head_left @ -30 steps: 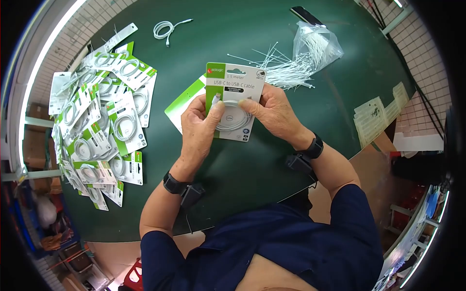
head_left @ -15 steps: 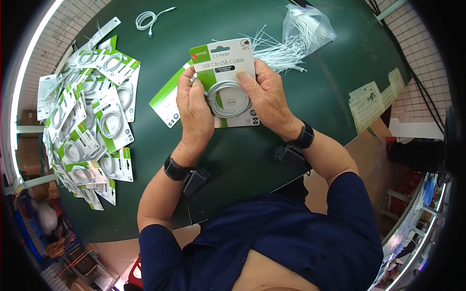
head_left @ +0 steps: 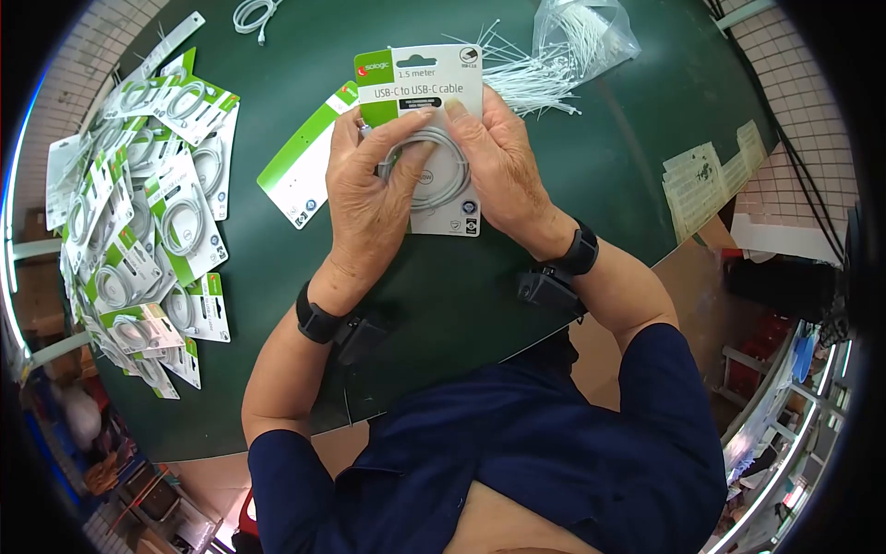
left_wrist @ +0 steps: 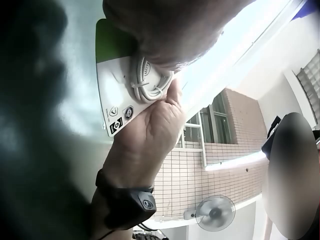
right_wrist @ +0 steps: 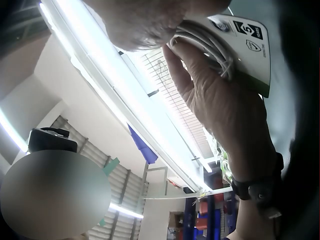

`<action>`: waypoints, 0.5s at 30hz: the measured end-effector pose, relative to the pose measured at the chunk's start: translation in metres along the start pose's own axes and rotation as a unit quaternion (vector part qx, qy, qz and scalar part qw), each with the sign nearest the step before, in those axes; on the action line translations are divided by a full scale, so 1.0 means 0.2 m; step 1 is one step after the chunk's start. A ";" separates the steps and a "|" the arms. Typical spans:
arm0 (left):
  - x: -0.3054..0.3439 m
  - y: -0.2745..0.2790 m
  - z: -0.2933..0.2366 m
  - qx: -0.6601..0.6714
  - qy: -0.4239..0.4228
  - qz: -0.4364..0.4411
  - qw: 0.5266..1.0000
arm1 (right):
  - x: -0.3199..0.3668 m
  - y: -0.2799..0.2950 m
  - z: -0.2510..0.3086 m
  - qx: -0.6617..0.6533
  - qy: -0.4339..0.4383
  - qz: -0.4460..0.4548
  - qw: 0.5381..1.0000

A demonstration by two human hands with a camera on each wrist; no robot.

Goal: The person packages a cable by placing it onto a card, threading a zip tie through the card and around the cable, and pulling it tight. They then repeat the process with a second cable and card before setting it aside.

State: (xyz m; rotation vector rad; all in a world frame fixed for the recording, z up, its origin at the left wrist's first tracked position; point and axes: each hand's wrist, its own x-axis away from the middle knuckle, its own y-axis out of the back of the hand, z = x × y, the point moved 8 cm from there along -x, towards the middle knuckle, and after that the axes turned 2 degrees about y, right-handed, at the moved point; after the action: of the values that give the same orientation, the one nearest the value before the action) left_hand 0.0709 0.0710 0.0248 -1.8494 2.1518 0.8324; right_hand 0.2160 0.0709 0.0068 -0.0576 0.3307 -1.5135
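In the head view, a white and green card (head_left: 426,78) printed "USB-C to USB-C cable" is held upright over the table, with a coiled white USB-C cable (head_left: 443,198) against its front. My right hand (head_left: 508,175) grips the card's right edge, thumb on the front beside the coil. The left hand (head_left: 365,203) pinches at the upper left of the coil, index finger and thumb lying across the cable. A thin tie shows round the coil (left_wrist: 140,85) in the left wrist view. Behind the left hand lies another green and white card (head_left: 300,171), partly hidden.
A heap of carded cables (head_left: 138,212) covers the table's left side. White cable ties (head_left: 540,83) spill from a clear plastic bag (head_left: 609,37) at the back. A loose coiled cable (head_left: 254,17) lies at the far edge, and taped paper (head_left: 701,189) at the right.
My left index finger and thumb have moved from the card's left side onto the front of the coil. The held card has shifted away from my body. The right hand keeps its grip.
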 end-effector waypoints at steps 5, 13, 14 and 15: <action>0.02 0.00 0.05 0.063 0.015 -0.019 0.998 | 0.00 -0.02 0.01 0.035 0.022 0.016 0.999; 0.03 0.00 0.04 0.015 0.030 -0.031 0.999 | -0.01 -0.03 0.01 0.064 0.022 0.032 0.997; 0.02 0.00 0.04 0.027 0.035 -0.034 0.998 | -0.01 -0.03 0.00 0.036 0.008 0.039 0.999; 0.01 0.01 0.04 0.028 0.031 -0.036 0.998 | -0.02 -0.03 -0.01 0.008 -0.006 0.047 0.999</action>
State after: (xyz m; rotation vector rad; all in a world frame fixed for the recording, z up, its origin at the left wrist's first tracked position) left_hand 0.0662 0.0730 0.0182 -1.9375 2.1067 0.7021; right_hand 0.2094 0.0738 0.0070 -0.0376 0.3073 -1.4231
